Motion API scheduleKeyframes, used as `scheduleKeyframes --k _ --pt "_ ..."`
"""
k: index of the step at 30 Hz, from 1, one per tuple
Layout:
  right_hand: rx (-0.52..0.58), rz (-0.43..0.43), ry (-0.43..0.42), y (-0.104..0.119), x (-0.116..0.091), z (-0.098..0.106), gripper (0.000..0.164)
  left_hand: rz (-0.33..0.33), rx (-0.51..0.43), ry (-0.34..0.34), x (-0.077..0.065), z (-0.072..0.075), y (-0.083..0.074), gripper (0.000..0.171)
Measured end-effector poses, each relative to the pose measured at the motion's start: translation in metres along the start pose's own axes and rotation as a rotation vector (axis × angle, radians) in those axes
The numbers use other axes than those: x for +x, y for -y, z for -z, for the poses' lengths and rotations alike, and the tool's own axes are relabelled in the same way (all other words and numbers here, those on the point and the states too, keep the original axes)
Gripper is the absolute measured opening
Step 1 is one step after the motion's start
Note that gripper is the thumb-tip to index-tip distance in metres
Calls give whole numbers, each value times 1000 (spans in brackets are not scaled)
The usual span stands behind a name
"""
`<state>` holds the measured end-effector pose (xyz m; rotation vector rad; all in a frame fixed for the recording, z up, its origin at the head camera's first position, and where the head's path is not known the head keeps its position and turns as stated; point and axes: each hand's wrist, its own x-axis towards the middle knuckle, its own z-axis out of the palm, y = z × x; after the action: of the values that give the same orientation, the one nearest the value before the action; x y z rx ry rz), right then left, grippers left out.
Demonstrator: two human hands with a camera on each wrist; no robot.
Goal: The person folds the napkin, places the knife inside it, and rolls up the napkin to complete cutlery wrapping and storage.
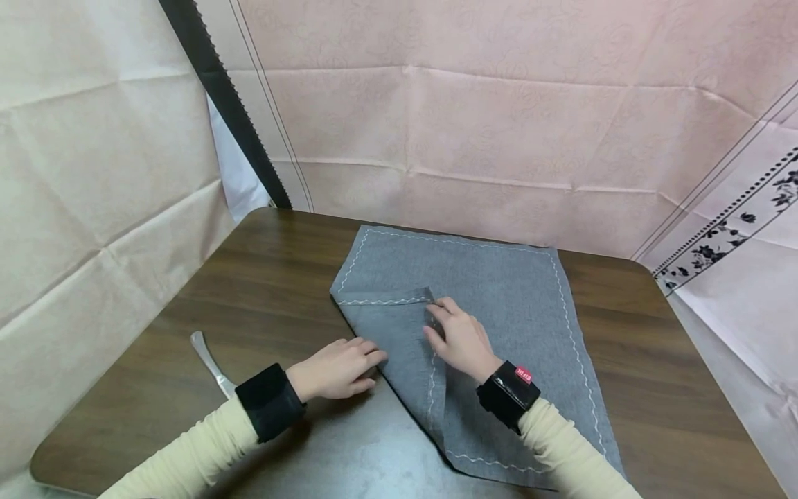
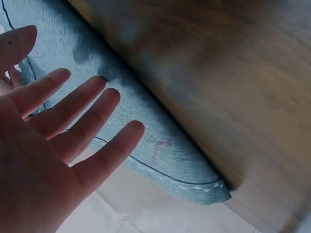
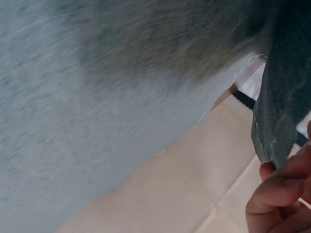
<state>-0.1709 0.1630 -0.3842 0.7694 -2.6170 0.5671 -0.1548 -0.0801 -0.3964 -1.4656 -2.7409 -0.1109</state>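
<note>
A grey-blue cloth (image 1: 505, 305) with white stitching along its edges lies on the table, its left corner folded inward as a flap (image 1: 393, 339). My right hand (image 1: 464, 339) is at the tip of that flap; in the right wrist view the thumb and fingers (image 3: 277, 196) pinch the cloth's raised corner. At the fold on the left, my left hand (image 1: 339, 367) is palm down, fingertips touching or just over the cloth. The left wrist view shows its fingers (image 2: 104, 131) spread and fairly straight, holding nothing.
A silver utensil (image 1: 208, 357), like a table knife, lies left of the cloth, partly hidden by the left forearm. The brown wooden table (image 1: 636, 333) has rounded far corners. Pale patterned sheets (image 1: 499, 132) hang behind and beside it.
</note>
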Motion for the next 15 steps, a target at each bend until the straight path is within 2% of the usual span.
scheduleKeyframes --k 5,11,15 --pt "106 -16 -93 -11 -3 4 26 -7 -8 16 6 -1 -3 40" --pt "235 7 -267 -16 -1 4 11 -8 -17 24 15 0 -10 40" --pt "248 5 -288 -17 -1 9 11 -13 -15 38 22 0 -14 42"
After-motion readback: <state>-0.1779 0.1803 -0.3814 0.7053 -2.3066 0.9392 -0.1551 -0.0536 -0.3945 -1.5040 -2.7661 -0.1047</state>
